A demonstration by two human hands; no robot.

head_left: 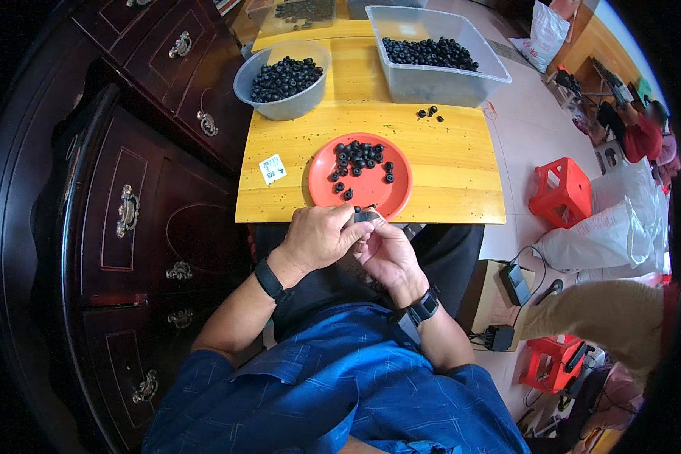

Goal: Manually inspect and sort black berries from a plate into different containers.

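Note:
My left hand [319, 236] and my right hand [390, 256] meet at the table's front edge, just below a red plate [321, 185]. Both are closed, fingertips together around a small grey, flat-looking piece [365, 216]. A bit of black shows beside it at the left fingers; the fingers hide most of what is held, so its kind is unclear. Several small black ring-shaped parts [359, 157] lie loose on the plate, mostly toward its far side. Each wrist wears a dark band.
On the yellow table [446, 166] stand a round tub [284, 108] and a rectangular bin [435, 92], both holding black parts. A white label [272, 169] lies left. Dark drawers [121, 212] border the left. Red stools [561, 191], a cardboard box [492, 303] and another person's leg [598, 321] are right.

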